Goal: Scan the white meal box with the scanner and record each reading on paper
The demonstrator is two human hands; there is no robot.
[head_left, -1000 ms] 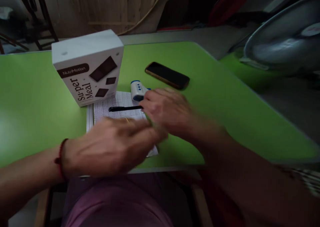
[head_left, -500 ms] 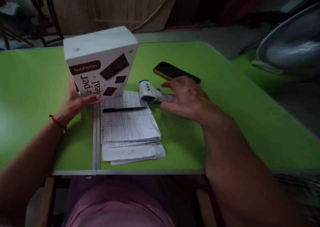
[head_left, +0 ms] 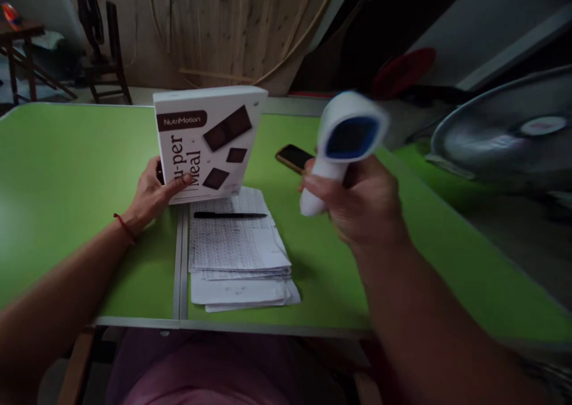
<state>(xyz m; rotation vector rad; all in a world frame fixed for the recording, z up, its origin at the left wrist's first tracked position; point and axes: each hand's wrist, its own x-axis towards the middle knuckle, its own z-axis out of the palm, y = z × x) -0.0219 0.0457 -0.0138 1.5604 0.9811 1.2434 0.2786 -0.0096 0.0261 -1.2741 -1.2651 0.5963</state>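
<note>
- White box [head_left: 209, 143], printed "NutriMotion" with dark squares, stood upright on the green table, its lower left corner held.
- White thermometer gun [head_left: 342, 140] with a blue-rimmed face was held raised above the table, blurred.

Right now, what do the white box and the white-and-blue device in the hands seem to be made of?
The white rectangular box under the left hand looks like matte printed cardboard: flat faces, sharp folded edges. The white-and-blue handheld device in the right hand seems smooth moulded plastic, with rounded contours and a slight sheen, though it is blurred.
</note>
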